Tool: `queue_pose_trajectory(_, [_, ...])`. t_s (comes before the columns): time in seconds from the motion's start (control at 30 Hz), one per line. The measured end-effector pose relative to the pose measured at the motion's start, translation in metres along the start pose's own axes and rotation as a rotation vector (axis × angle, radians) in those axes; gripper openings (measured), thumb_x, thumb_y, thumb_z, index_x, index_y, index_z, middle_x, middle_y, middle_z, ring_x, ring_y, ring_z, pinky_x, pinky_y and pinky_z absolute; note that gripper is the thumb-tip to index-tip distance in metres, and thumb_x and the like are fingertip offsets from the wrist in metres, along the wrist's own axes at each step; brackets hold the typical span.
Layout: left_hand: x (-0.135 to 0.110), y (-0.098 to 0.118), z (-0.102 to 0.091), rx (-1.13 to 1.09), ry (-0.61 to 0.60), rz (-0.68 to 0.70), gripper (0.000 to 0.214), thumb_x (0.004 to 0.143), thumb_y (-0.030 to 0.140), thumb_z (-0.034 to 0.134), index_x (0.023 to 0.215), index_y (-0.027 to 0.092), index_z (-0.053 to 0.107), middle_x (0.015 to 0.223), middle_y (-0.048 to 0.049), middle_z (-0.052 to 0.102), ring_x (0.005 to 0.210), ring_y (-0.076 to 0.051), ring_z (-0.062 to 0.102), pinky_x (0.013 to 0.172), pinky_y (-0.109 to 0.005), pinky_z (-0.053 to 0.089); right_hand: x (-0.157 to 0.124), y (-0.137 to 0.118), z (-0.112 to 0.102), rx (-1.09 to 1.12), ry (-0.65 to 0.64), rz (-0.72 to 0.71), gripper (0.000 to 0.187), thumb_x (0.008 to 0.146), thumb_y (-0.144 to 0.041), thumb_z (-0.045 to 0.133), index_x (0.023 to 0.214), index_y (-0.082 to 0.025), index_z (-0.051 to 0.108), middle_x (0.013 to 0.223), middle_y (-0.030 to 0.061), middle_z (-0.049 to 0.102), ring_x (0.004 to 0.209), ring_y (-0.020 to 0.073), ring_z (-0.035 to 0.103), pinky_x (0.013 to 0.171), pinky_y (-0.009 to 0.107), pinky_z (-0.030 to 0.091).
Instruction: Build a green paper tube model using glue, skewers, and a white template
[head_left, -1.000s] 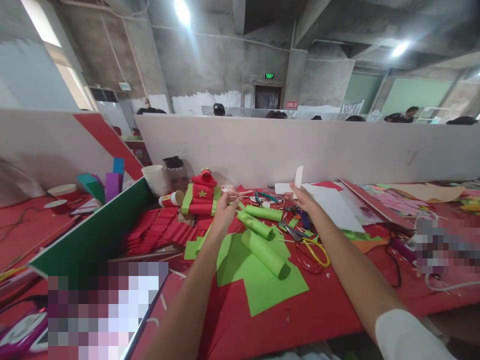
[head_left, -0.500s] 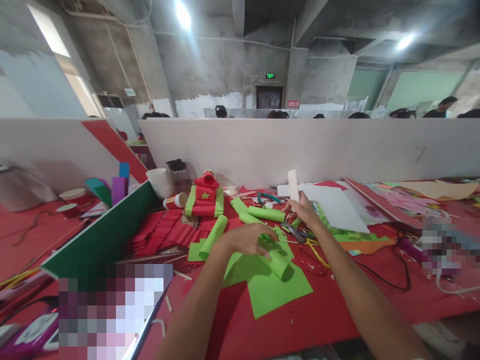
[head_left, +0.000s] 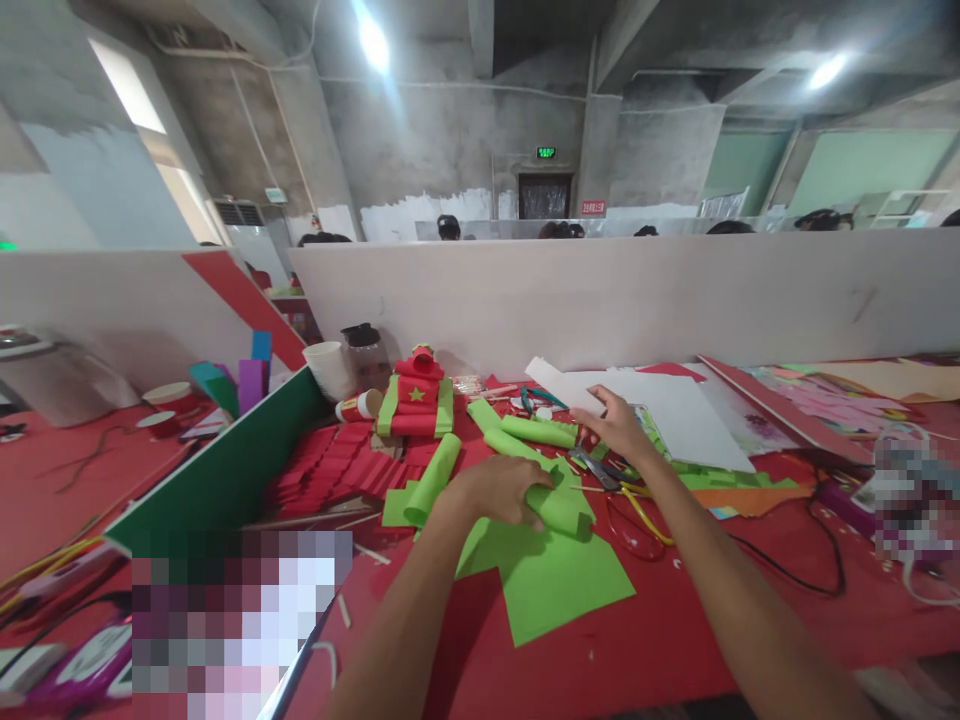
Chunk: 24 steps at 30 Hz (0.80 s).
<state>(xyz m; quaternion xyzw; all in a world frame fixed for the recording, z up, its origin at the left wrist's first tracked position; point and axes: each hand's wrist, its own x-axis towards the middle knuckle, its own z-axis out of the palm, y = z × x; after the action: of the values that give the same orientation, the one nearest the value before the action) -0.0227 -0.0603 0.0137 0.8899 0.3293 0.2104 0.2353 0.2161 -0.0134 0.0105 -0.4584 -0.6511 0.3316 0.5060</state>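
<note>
My left hand (head_left: 502,490) curves its fingers over a green paper roll (head_left: 562,512), gripping it above a green paper sheet (head_left: 562,590). Up and to the right, my right hand (head_left: 616,425) pinches one end of a white strip (head_left: 559,382), which tilts up to the left. Beyond my hands lies another green roll (head_left: 538,431); one more green roll (head_left: 433,478) rests left of my left hand. Scissors (head_left: 596,467) with yellow handles sit just below my right hand. Fingertips of my left hand are partly hidden.
A red and green paper model (head_left: 417,395) with a star stands behind folded red paper (head_left: 330,465). A green board (head_left: 217,455) edges the left side. White boards (head_left: 679,415) lie at right, a black cable (head_left: 817,590) nearer. A white partition (head_left: 487,300) closes the back.
The white strip in my right hand has swung from upright to leaning left. My left hand has closed further around the green roll. The view has shifted slightly.
</note>
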Motion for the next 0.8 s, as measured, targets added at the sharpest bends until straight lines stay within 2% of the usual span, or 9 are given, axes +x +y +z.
queue_pose_trajectory(0.07, [-0.001,-0.005,-0.007,0.074,-0.038,0.032,0.037,0.076,0.049,0.070,0.103,0.023,0.073,0.101,-0.0112,0.072,0.084,-0.031,0.067,0.070,-0.038,0.051,0.000,0.002,0.002,-0.010,-0.016,0.005,0.034,0.073,-0.036,0.073,0.102,-0.021,0.061,0.055,-0.0028,0.064,0.042,0.0164,0.056,0.042,0.025,0.044])
queue_pose_trajectory(0.1, [-0.002,-0.010,-0.011,0.103,0.040,-0.004,0.035,0.082,0.050,0.063,0.101,0.023,0.072,0.099,-0.0120,0.072,0.082,-0.030,0.067,0.070,-0.038,0.051,0.000,0.004,0.003,-0.016,-0.020,0.005,0.033,0.075,-0.037,0.071,0.102,-0.021,0.060,0.055,-0.0030,0.064,0.042,0.0165,0.056,0.042,0.025,0.044])
queue_pose_trajectory(0.17, [-0.006,-0.023,-0.017,0.172,0.338,-0.146,0.029,0.080,0.049,0.065,0.088,0.022,0.070,0.086,-0.0122,0.070,0.074,-0.029,0.067,0.069,-0.039,0.050,0.001,0.007,0.005,-0.031,-0.024,-0.001,0.032,0.077,-0.040,0.069,0.101,-0.021,0.060,0.054,-0.0033,0.062,0.041,0.0167,0.055,0.041,0.026,0.044])
queue_pose_trajectory(0.27, [-0.015,-0.039,-0.023,0.271,0.721,-0.426,0.028,0.067,0.038,0.077,0.085,0.020,0.065,0.090,-0.0158,0.068,0.093,-0.036,0.064,0.082,-0.044,0.048,0.001,0.010,0.007,-0.060,-0.034,-0.031,0.026,0.081,-0.041,0.064,0.097,-0.021,0.058,0.056,-0.0036,0.061,0.043,0.0165,0.056,0.041,0.025,0.044])
queue_pose_trajectory(0.3, [-0.018,-0.042,-0.024,0.320,0.708,-0.582,0.032,0.065,0.034,0.077,0.090,0.017,0.065,0.094,-0.0189,0.068,0.099,-0.039,0.062,0.085,-0.047,0.047,0.001,0.010,0.007,-0.068,-0.046,-0.042,0.025,0.081,-0.040,0.063,0.096,-0.021,0.057,0.058,-0.0035,0.061,0.044,0.0162,0.057,0.041,0.025,0.045])
queue_pose_trajectory(0.4, [-0.025,-0.041,-0.023,0.568,0.345,-0.927,0.045,0.072,0.026,0.067,0.113,0.008,0.060,0.112,-0.0265,0.064,0.108,-0.041,0.060,0.086,-0.048,0.046,0.000,0.008,0.008,-0.091,-0.090,-0.055,0.024,0.081,-0.039,0.063,0.095,-0.021,0.056,0.064,-0.0031,0.061,0.048,0.0152,0.058,0.043,0.024,0.046])
queue_pose_trajectory(0.47, [-0.026,-0.036,-0.023,0.631,0.138,-0.997,0.044,0.078,0.021,0.058,0.120,0.007,0.056,0.112,-0.0262,0.065,0.107,-0.038,0.063,0.085,-0.045,0.047,0.000,0.007,0.008,-0.092,-0.108,-0.052,0.025,0.080,-0.039,0.064,0.096,-0.021,0.055,0.068,-0.0024,0.061,0.049,0.0150,0.059,0.042,0.024,0.046])
queue_pose_trajectory(0.53, [-0.025,-0.033,-0.024,0.612,0.041,-0.996,0.041,0.080,0.017,0.053,0.121,0.007,0.055,0.107,-0.0243,0.068,0.105,-0.035,0.065,0.083,-0.043,0.049,0.001,0.007,0.009,-0.080,-0.125,-0.048,0.027,0.080,-0.039,0.064,0.098,-0.021,0.055,0.071,-0.0015,0.062,0.051,0.0152,0.060,0.042,0.024,0.046])
queue_pose_trajectory(0.8, [-0.018,-0.023,-0.030,0.594,0.152,-0.822,0.053,0.077,0.010,0.047,0.130,0.011,0.047,0.121,-0.0240,0.062,0.108,-0.035,0.064,0.084,-0.042,0.049,-0.001,0.003,0.007,-0.016,-0.118,-0.017,0.037,0.081,-0.046,0.064,0.108,-0.022,0.056,0.069,-0.0012,0.064,0.051,0.0152,0.058,0.042,0.024,0.045])
